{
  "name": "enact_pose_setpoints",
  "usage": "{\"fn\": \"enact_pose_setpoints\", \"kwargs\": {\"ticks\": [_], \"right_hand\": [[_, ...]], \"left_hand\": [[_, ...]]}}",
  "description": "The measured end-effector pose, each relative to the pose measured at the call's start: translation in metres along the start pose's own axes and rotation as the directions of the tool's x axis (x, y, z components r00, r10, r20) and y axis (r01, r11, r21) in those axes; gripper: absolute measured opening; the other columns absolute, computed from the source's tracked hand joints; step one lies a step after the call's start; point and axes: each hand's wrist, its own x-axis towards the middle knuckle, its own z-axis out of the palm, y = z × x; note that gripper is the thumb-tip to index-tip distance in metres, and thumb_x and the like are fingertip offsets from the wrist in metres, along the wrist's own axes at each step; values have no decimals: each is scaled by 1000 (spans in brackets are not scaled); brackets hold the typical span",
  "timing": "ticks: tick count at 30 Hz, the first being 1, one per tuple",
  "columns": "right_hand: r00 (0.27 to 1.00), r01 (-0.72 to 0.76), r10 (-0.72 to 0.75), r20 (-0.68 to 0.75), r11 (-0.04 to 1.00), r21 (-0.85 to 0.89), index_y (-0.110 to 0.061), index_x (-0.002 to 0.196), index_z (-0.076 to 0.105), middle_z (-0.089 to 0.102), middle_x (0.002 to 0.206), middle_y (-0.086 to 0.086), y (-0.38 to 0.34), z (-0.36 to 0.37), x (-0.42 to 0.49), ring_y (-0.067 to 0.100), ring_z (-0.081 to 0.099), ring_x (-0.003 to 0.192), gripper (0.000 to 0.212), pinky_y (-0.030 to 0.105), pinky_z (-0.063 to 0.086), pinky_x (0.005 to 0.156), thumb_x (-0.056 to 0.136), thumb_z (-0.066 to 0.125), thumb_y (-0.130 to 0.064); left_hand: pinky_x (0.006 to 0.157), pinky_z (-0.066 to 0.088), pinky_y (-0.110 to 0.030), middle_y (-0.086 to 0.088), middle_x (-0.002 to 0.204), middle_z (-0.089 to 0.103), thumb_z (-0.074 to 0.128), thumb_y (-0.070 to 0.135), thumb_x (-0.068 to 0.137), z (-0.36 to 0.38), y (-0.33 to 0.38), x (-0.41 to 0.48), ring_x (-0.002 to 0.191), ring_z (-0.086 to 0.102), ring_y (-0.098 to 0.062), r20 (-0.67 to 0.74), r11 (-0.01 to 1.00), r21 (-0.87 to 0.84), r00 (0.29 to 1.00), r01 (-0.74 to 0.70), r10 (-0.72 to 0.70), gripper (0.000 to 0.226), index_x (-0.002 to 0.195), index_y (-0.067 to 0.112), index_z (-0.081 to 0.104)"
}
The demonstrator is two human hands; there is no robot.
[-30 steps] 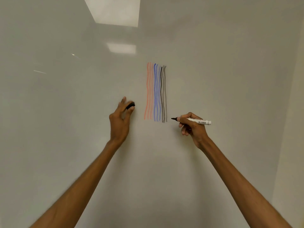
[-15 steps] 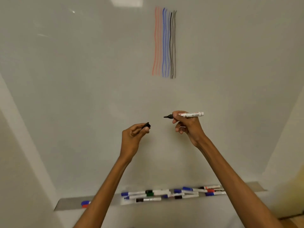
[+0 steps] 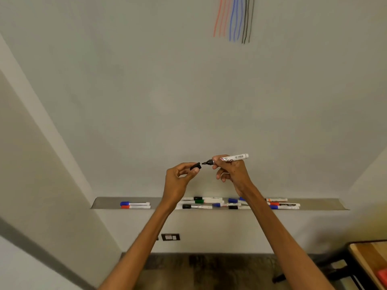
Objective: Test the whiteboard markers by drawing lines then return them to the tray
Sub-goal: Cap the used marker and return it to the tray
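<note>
Left hand and right hand raised, fingers curled.

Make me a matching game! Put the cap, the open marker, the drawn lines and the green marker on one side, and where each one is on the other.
1 cap
2 open marker
3 lines
4 green marker

A on the whiteboard
B in the tray
C in the left hand
D in the right hand

Pairs: 1-C, 2-D, 3-A, 4-B.
</note>
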Motion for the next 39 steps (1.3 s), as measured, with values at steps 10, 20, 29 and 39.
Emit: {"fn": "enact_pose_setpoints", "kwargs": {"ticks": [10,20,29,39], "right_hand": [[990,-126,130,50,990,-70,-10,95,74,72,76,7,43,21,0,17,61,53,13,22,47,47,91,69,-21],[986,-141,138,-96,990,-23,-5,93,74,74,72,10,88,70,-2,24,71,62,14,26,57,56,89,72,-18],[931,-251,282,-231,956,154,-6,78,70,71,58,4,108,136,31,16,67,48,11,26,60,55,87,74,-11],[818,-559,575,-28,804,201,-8,99,72,75,86,10,168,180,71,21,70,65,23,30,57,60,88,74,-28]], "left_hand": [[86,51,-20,8,98,75,70,22,90,-14,-36,-12,95,67,-6,25,989,143,999,36,-40,16,105,19,75],[77,53,-16,7,89,73,64,17,94,-43,-61,-13,84,70,-6,38,983,167,996,69,-76,11,103,19,71],[82,51,-14,7,96,72,61,13,97,-85,-89,12,92,69,-3,-35,974,217,998,64,-58,13,106,15,70],[79,48,-10,9,97,75,70,18,91,-189,-134,50,89,67,0,62,911,368,973,186,-224,20,109,14,75]]}}
